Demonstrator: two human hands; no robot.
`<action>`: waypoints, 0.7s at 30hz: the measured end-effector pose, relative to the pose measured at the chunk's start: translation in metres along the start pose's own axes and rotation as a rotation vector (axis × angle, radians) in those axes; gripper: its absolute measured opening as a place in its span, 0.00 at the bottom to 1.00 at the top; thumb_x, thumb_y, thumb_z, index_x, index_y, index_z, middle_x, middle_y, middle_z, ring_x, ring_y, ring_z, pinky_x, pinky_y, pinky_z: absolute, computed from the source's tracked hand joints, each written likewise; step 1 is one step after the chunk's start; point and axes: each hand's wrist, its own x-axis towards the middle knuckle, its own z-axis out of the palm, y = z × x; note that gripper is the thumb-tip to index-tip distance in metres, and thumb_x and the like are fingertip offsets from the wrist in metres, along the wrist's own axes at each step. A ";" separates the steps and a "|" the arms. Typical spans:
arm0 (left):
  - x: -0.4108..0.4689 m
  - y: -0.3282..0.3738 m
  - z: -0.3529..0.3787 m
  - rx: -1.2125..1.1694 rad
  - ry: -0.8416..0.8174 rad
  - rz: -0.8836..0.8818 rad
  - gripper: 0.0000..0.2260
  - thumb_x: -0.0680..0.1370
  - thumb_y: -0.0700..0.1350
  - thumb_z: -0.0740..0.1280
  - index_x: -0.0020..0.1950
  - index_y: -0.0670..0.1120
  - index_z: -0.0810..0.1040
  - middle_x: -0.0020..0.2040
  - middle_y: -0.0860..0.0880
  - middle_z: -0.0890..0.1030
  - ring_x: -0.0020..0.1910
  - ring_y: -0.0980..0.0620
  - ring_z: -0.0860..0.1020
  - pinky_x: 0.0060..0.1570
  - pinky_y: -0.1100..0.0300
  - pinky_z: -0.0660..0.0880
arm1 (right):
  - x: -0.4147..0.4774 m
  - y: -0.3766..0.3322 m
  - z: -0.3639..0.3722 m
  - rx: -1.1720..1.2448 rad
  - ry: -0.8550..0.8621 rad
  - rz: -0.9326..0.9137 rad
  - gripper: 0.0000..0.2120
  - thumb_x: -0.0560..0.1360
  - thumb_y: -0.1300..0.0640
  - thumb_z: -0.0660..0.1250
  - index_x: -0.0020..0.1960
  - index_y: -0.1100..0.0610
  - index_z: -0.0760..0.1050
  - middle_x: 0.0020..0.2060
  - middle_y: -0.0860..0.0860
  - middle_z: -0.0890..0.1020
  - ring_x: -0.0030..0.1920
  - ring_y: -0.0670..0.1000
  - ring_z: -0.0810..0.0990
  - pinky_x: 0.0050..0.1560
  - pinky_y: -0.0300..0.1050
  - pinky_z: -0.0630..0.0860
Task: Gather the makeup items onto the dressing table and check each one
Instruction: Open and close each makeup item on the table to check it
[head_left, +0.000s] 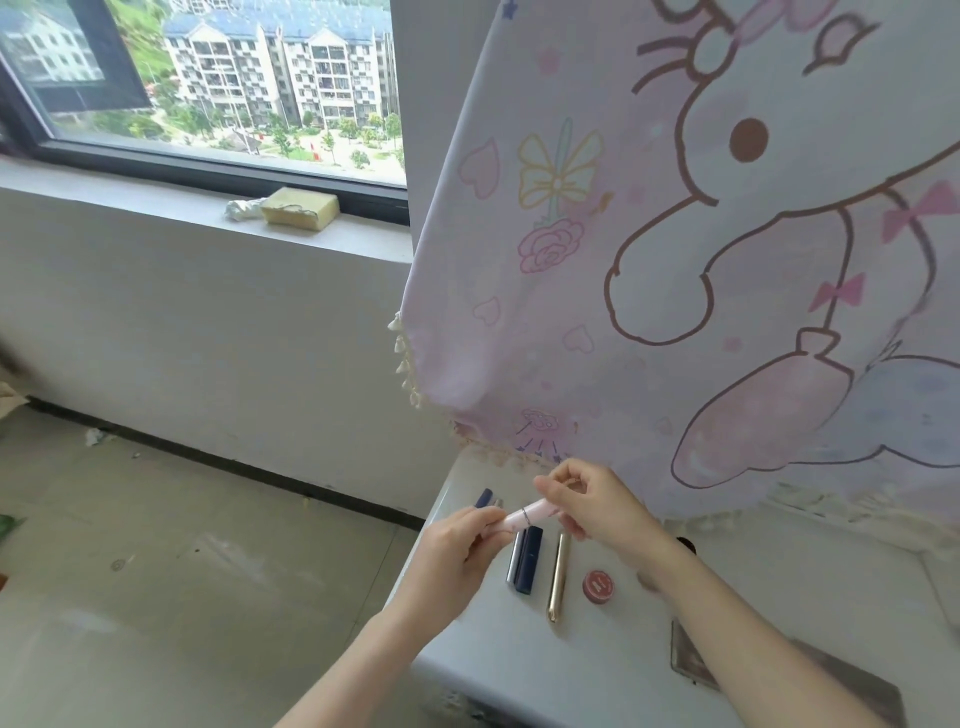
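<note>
A pink tube (523, 517) is held just above the dressing table (519, 670), its ends pinched by curled fingers of the left hand (465, 543) and right hand (595, 506). Checking is judged under way; a steady pull on the cap is called for next.

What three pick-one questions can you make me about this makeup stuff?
1. Where is the yellow sponge?
A. on the windowsill
B. in a drawer
C. on a chair

2. What colour is the small round pot?
A. green
B. red
C. black

3. What is happening with the pink tube?
A. it lies flat by itself
B. it is inside a bag
C. two hands hold it

Answers:
1 A: the sponge sits on the ledge under the window.
2 B: the pot beside the gold tube is red.
3 C: the left hand and right hand each have a grip on one end.
</note>
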 end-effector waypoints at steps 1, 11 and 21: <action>-0.002 -0.001 -0.001 0.001 0.002 0.011 0.11 0.74 0.51 0.62 0.47 0.45 0.78 0.32 0.50 0.73 0.32 0.58 0.67 0.33 0.68 0.65 | -0.001 0.000 0.001 -0.037 -0.006 0.021 0.14 0.76 0.50 0.62 0.37 0.58 0.70 0.24 0.50 0.72 0.22 0.45 0.68 0.26 0.35 0.66; -0.006 0.003 -0.021 0.046 -0.012 0.004 0.12 0.73 0.47 0.62 0.47 0.42 0.80 0.31 0.61 0.69 0.33 0.61 0.69 0.34 0.71 0.65 | -0.011 -0.008 0.010 0.047 -0.033 -0.073 0.06 0.74 0.62 0.66 0.38 0.61 0.74 0.24 0.50 0.75 0.24 0.45 0.71 0.29 0.34 0.70; -0.016 0.002 -0.032 0.060 -0.038 -0.003 0.07 0.76 0.43 0.64 0.47 0.41 0.79 0.32 0.60 0.69 0.33 0.62 0.69 0.34 0.73 0.64 | -0.008 -0.007 0.034 -0.043 -0.102 -0.008 0.15 0.77 0.51 0.62 0.34 0.56 0.70 0.16 0.46 0.71 0.18 0.45 0.65 0.22 0.34 0.62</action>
